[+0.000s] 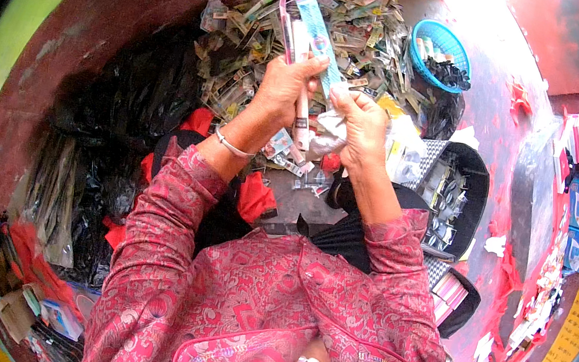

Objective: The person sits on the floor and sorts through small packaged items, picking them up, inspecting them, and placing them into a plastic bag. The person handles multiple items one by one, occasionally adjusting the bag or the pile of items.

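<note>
Left hand [283, 87] closed round a slim pink packet [286, 25] and a pale stick [302, 122] | right hand [365, 126] pinching the lower end of a blue packet [314, 24] | all above the packet pile [367, 23], toward the floor's [293, 204] far edge | pinch lightly (thin film probably creases)

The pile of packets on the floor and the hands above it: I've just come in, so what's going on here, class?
A person holds several slim items up over a pile of small packets. The left hand grips a long pale stick, while the right hand pinches the lower end of a pale blue packet with a pink top. A blue basket stands beyond the right hand, and a black container of small packs sits to the right.
</note>
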The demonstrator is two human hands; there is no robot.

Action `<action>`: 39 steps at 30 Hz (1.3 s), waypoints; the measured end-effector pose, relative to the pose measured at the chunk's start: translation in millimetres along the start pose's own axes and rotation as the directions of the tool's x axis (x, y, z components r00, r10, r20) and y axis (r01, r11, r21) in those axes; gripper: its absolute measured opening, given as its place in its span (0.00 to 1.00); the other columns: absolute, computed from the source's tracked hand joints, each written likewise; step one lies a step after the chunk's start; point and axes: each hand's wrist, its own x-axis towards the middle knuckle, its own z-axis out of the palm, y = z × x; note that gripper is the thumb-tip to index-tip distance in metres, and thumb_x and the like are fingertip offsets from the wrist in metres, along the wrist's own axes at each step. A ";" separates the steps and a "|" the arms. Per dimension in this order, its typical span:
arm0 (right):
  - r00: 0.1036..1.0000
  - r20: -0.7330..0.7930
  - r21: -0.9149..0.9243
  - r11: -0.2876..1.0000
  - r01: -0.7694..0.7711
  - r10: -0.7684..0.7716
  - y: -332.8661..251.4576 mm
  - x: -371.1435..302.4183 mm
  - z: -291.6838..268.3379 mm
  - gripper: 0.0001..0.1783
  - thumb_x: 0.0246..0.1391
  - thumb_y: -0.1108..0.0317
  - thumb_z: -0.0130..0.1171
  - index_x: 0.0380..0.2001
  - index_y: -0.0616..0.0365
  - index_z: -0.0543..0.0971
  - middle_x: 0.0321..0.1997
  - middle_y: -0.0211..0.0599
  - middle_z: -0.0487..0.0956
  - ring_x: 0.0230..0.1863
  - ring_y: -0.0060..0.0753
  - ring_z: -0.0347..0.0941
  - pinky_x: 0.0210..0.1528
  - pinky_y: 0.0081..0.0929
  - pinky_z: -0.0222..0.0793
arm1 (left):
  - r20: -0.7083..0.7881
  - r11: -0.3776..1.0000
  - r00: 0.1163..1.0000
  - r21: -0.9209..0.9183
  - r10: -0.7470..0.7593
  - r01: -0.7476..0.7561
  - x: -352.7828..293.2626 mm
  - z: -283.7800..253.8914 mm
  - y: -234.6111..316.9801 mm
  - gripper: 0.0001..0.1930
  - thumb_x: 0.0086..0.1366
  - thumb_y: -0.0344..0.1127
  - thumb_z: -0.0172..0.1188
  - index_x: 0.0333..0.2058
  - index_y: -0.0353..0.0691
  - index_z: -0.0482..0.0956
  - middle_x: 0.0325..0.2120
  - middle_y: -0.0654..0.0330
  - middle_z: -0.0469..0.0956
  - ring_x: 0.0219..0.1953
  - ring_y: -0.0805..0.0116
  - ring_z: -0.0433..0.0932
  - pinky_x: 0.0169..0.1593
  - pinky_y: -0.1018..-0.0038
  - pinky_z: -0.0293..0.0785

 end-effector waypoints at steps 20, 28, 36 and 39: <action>0.990 0.012 -0.081 0.986 0.143 -0.143 -47.7 14.2 -8.0 0.06 0.38 0.75 0.60 0.23 0.64 0.75 0.18 0.30 0.74 0.16 0.17 0.66 0.18 0.14 0.60 | 0.267 0.819 0.926 0.570 -0.266 0.071 -16.3 11.4 20.8 0.09 0.45 0.36 0.63 0.20 0.42 0.71 0.11 0.72 0.62 0.11 0.84 0.56 0.15 0.83 0.48; 0.979 -0.126 0.107 0.978 0.177 -0.163 -64.3 33.5 -28.7 0.04 0.35 0.81 0.58 0.19 0.66 0.73 0.17 0.37 0.74 0.13 0.24 0.68 0.13 0.19 0.65 | 0.267 0.793 0.881 0.583 -0.391 0.176 -19.1 3.0 10.5 0.12 0.43 0.37 0.63 0.25 0.38 0.73 0.14 0.70 0.68 0.11 0.84 0.59 0.15 0.86 0.52; 0.960 -0.171 0.238 0.936 0.261 -0.224 -81.6 50.2 -46.9 0.07 0.38 0.76 0.61 0.22 0.67 0.73 0.19 0.39 0.73 0.14 0.27 0.68 0.13 0.22 0.66 | 0.260 0.857 0.885 0.456 -0.385 0.239 -21.2 2.1 8.5 0.13 0.46 0.32 0.60 0.32 0.34 0.73 0.23 0.63 0.74 0.20 0.80 0.69 0.21 0.84 0.66; 0.988 -0.106 0.253 0.958 0.138 -0.115 -81.8 43.9 -44.0 0.09 0.39 0.71 0.62 0.23 0.65 0.73 0.21 0.38 0.74 0.18 0.29 0.71 0.16 0.25 0.68 | 0.248 0.899 0.906 0.365 -0.343 0.240 -24.4 8.2 10.2 0.13 0.46 0.33 0.60 0.31 0.35 0.73 0.22 0.64 0.72 0.19 0.81 0.67 0.21 0.85 0.64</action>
